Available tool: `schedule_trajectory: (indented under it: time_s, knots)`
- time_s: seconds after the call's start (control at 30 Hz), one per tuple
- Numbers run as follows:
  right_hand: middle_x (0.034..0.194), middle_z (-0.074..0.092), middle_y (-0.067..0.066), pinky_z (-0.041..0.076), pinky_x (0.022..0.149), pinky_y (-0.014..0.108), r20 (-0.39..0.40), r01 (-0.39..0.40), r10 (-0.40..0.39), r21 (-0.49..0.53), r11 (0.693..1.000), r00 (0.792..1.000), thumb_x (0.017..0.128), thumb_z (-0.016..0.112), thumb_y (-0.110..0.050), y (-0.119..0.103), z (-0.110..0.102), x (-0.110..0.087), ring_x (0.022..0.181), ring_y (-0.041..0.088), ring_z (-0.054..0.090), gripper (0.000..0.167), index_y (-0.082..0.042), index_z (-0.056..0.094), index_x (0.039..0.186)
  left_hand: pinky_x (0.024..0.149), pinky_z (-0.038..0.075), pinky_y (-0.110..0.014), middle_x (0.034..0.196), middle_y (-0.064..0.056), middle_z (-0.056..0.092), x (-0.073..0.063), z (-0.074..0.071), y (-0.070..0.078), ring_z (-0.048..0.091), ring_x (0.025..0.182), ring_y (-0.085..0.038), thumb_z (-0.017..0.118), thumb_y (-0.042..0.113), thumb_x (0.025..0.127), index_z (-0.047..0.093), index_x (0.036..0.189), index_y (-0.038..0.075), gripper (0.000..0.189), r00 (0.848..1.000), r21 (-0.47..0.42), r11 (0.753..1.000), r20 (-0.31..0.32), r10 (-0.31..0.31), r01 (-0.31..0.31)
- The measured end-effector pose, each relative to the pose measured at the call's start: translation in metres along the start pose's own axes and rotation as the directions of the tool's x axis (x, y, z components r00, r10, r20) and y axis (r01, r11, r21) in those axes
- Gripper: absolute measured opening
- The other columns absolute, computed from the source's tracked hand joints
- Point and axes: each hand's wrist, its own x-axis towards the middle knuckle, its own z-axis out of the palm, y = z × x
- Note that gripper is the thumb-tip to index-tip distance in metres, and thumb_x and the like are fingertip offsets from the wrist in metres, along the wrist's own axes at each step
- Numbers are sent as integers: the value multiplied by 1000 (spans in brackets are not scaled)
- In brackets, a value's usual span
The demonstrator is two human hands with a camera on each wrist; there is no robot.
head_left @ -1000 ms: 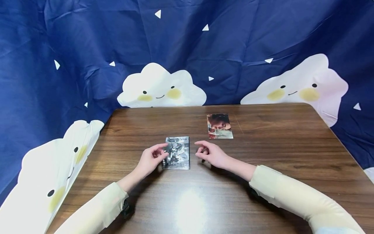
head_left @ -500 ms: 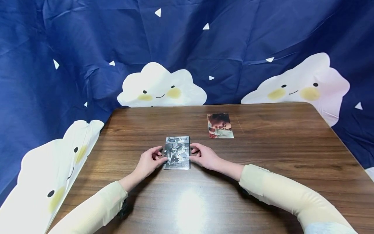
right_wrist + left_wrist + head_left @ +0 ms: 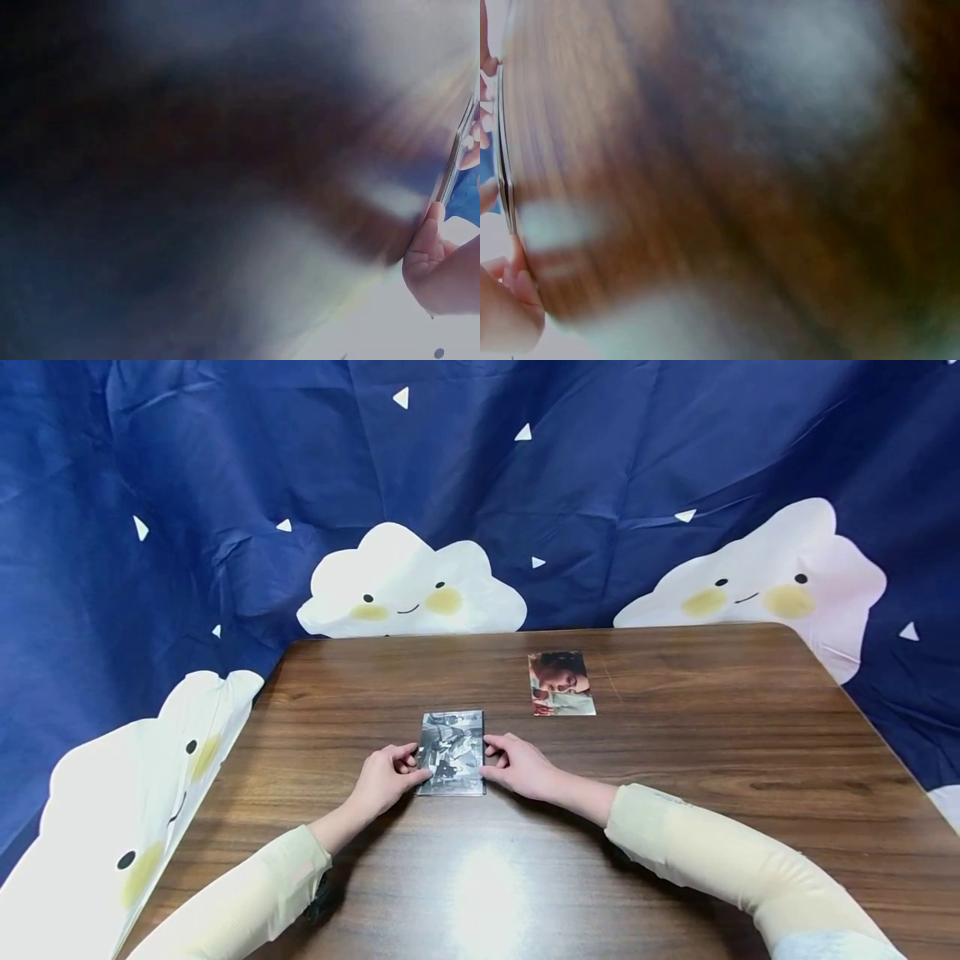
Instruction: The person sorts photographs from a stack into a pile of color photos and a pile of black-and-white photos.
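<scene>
A black-and-white photo (image 3: 452, 743) lies near the middle of the table, its print facing up. Seen edge-on in the left wrist view, it is the top of a thin stack of photos (image 3: 505, 161) with dark gaps between the layers. My left hand (image 3: 381, 779) holds the stack's left edge, thumb over the print and fingers bent beside it. Opposite, my right hand (image 3: 523, 768) holds the right edge between thumb and bent fingers. The right wrist view shows the stack's thin edge (image 3: 455, 161) between the two hands.
A colour photo (image 3: 561, 683) showing a face lies farther back, right of the stack. The brown wood-grain table (image 3: 675, 718) ends in front of a blue cloth (image 3: 570, 468) printed with white clouds.
My right hand has moved left from beside the stack and taken its right edge. My left fingers have drawn in along the left edge. The colour photo stays where it lay.
</scene>
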Motion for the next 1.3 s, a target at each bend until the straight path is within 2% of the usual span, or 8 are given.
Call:
schedule_trajectory:
  time_s: [0.27, 0.5, 0.87, 1.0, 1.13, 1.3]
  knots:
    - [107, 62, 4, 45, 78, 28, 25, -7, 8, -13, 1000, 1000, 87, 73, -19, 1, 2, 1, 79, 7, 56, 57, 9, 52, 133, 67, 44, -27, 78, 3, 61, -2, 4, 3, 54, 68, -10, 85, 15, 73, 69, 112, -5, 46, 999, -4, 999, -15, -34, 34]
    - [104, 62, 5, 46, 75, 27, 15, -32, 32, 36, 999, 999, 86, 74, -17, -2, 2, 2, 79, 9, 57, 55, 9, 55, 131, 67, 45, -24, 79, -1, 65, -2, 5, 6, 58, 68, -10, 84, 9, 73, 69, 112, -5, 45, 995, -84, 992, -29, -97, 94]
    - [103, 64, 10, 47, 74, 26, -5, -18, 19, 76, 997, 1000, 87, 72, -15, 0, 0, 3, 82, 13, 59, 48, 10, 59, 125, 56, 41, -16, 80, -10, 65, -4, 6, 15, 51, 61, -6, 81, -2, 73, 67, 112, -9, 42, 982, -263, 951, -58, -182, 160]
    - [104, 64, 9, 47, 73, 25, -6, -29, 29, 64, 998, 1000, 87, 72, -16, 0, 1, 3, 82, 12, 59, 48, 8, 59, 126, 55, 39, -15, 72, -4, 63, -3, 6, 15, 49, 58, -3, 80, -4, 74, 66, 112, -8, 41, 974, -327, 926, -52, -219, 190]
    - [105, 64, 10, 46, 72, 25, -8, -44, 45, 67, 997, 999, 87, 72, -16, -2, 0, 3, 80, 10, 57, 48, 7, 59, 127, 50, 36, -16, 64, 0, 63, -2, 6, 16, 48, 53, -3, 79, -4, 75, 65, 114, -7, 41, 971, -350, 912, -31, -239, 213]
    - [105, 65, 10, 46, 70, 25, -18, -59, 61, 78, 995, 998, 87, 71, -16, -4, -1, 3, 78, 9, 55, 47, 7, 59, 127, 48, 36, -18, 61, -6, 65, -3, 5, 17, 49, 50, -3, 77, -4, 77, 65, 113, -9, 38, 973, -333, 918, -13, -232, 215]
